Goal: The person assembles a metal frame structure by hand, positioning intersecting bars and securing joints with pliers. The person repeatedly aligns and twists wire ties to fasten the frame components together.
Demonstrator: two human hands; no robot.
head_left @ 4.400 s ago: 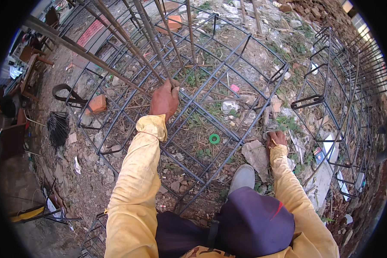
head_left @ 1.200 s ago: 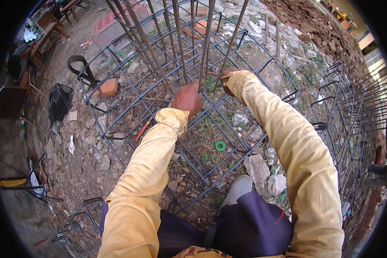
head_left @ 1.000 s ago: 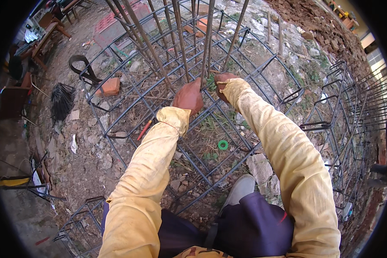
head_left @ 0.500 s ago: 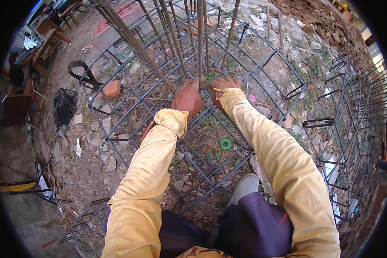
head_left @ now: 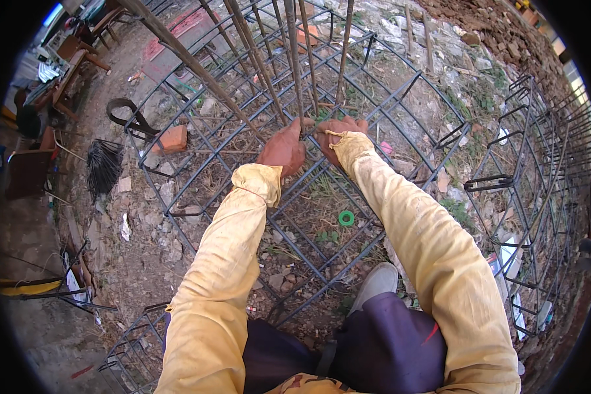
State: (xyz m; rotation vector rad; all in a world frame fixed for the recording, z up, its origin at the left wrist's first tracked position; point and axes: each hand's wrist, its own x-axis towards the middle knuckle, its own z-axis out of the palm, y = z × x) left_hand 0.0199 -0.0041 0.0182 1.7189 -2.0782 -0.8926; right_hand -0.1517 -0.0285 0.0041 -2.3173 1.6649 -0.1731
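Both my hands work close together at a crossing of a steel rebar mat (head_left: 156,172), right at the foot of several upright rebars (head_left: 295,59). My left hand (head_left: 284,151) is closed, its thumb and fingers bent in beside one upright bar. Just to the right, my right hand (head_left: 338,136) has its fingers curled down over the mat's bars. What the fingertips grip is hidden or too small to make out. Yellow sleeves cover both forearms. Under the mat, a green ring (head_left: 341,219) lies on the ground between my arms.
A brick (head_left: 172,139), a black strap loop (head_left: 138,125) and a bundle of black wires (head_left: 103,169) lie left. Another rebar cage (head_left: 489,184) stands right. My shoe (head_left: 377,286) is beside the mat on rubble. Wooden furniture (head_left: 72,82) stands far left.
My hands have shifted slightly left and stay at the same crossing, the right one closer to the left. The red handle seen beside my left wrist no longer shows.
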